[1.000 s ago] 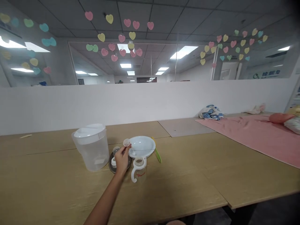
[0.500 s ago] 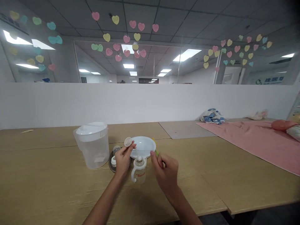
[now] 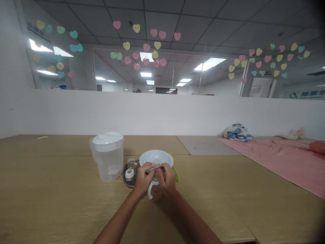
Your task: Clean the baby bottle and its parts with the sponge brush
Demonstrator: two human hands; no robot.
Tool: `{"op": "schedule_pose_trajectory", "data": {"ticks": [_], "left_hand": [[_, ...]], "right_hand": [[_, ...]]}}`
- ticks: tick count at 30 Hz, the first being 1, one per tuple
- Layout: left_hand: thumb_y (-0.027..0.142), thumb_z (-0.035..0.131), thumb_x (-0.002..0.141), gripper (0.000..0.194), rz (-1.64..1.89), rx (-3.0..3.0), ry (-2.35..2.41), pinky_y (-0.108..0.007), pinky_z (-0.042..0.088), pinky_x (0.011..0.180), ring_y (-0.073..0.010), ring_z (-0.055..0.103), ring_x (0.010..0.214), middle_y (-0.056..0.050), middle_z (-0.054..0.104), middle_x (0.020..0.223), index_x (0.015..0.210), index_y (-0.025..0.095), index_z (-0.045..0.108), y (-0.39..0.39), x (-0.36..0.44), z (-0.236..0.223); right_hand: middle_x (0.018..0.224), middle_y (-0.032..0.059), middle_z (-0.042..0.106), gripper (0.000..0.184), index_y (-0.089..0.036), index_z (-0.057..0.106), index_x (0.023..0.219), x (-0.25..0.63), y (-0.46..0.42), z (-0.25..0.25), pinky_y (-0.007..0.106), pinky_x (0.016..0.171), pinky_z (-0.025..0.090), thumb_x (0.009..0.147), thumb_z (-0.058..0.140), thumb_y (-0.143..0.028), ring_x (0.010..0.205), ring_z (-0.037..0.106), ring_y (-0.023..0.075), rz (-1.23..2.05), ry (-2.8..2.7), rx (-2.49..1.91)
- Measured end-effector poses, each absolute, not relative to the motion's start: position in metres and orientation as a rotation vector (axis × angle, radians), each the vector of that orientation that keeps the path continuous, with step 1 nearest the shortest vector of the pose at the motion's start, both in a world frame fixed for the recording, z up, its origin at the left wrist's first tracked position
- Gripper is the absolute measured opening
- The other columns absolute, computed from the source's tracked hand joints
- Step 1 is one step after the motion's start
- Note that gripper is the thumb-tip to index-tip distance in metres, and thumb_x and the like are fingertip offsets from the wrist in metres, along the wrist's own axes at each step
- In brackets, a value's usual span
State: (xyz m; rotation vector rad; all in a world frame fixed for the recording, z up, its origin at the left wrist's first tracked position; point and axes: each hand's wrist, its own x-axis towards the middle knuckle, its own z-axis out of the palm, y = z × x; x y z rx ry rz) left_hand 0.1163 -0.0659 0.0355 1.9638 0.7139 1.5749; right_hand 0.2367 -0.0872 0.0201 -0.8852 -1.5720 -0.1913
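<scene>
A round translucent bottle top is pinched between the fingertips of both hands. My left hand grips it from the left, my right hand from the right, with the thumbs close together. Directly underneath stands a clear baby bottle with white handles and red lettering, upright on the table. Its mouth is mostly hidden by my fingers, so I cannot tell whether the top touches it. Just behind lies a white bowl. Left of my left hand, a dark round tray carries a small bottle with a white collar.
A lidded translucent pitcher stands at the left. Beside the bowl lies a green-handled utensil. A pink cloth covers the right of the wooden table, with a crumpled blue-and-white cloth behind it. A white wall bounds the back.
My right hand has moved left and now meets my left hand at the top. The bottle top has come right, over the bottle. The camera view has shifted slightly left.
</scene>
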Motion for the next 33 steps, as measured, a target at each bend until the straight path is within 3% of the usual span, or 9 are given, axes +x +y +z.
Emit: {"op": "schedule_pose_trajectory", "data": {"ticks": [7,14,18,23,28,33], "left_hand": [[0.021,0.043,0.081,0.029,1.618,2.128,0.757,-0.032,0.044,0.078,-0.019,0.059,0.083,-0.006,0.069,0.086,0.077,0.017,0.071,-0.06,0.107,0.03],[0.012,0.038,0.075,0.03,1.695,2.251,1.472,-0.034,0.04,0.082,-0.0203,0.057,0.085,-0.004,0.068,0.084,0.074,0.019,0.067,-0.032,0.073,0.018],[0.007,0.041,0.07,0.028,1.389,2.211,1.928,-0.031,0.04,0.078,-0.0202,0.056,0.086,-0.004,0.066,0.088,0.078,0.019,0.065,-0.022,0.061,0.013],[0.007,0.044,0.071,0.023,1.084,2.184,2.109,-0.028,0.039,0.073,-0.0187,0.056,0.085,-0.005,0.063,0.089,0.078,0.018,0.063,-0.016,0.059,0.006],[0.008,0.048,0.068,0.021,0.979,2.181,2.154,-0.028,0.04,0.072,-0.0218,0.056,0.089,-0.008,0.061,0.09,0.08,0.017,0.063,-0.012,0.06,0.001],[0.011,0.048,0.07,0.02,0.975,2.189,2.169,-0.03,0.041,0.072,-0.0226,0.056,0.087,-0.009,0.06,0.088,0.084,0.016,0.061,-0.012,0.061,0.0]], "right_hand": [[0.077,0.0024,0.056,0.018,-0.018,0.048,0.096,0.237,-0.081,0.002,0.026,0.058,0.043,0.083,0.047,-0.029,0.064,0.052,0.0138,-0.328,-1.491,-0.923],[0.086,0.0068,0.059,0.038,-0.015,0.046,0.11,0.236,-0.082,0.006,0.029,0.064,0.046,0.079,0.05,-0.035,0.076,0.056,0.0181,-0.381,-1.652,-0.915],[0.077,0.005,0.058,0.034,-0.014,0.052,0.105,0.232,-0.084,0.009,0.029,0.062,0.042,0.076,0.052,-0.032,0.071,0.055,0.0178,-0.434,-1.631,-0.973],[0.077,0.0056,0.058,0.03,-0.015,0.056,0.097,0.232,-0.084,0.011,0.031,0.065,0.039,0.074,0.054,-0.033,0.072,0.051,0.0192,-0.5,-1.553,-1.041],[0.078,0.0051,0.058,0.014,-0.017,0.053,0.084,0.233,-0.083,0.014,0.03,0.066,0.036,0.076,0.051,-0.029,0.074,0.05,0.0184,-0.521,-1.574,-0.979],[0.073,0.0029,0.053,0.014,-0.017,0.05,0.082,0.233,-0.081,0.013,0.029,0.063,0.035,0.077,0.051,-0.03,0.071,0.048,0.0173,-0.54,-1.555,-0.947]]}}
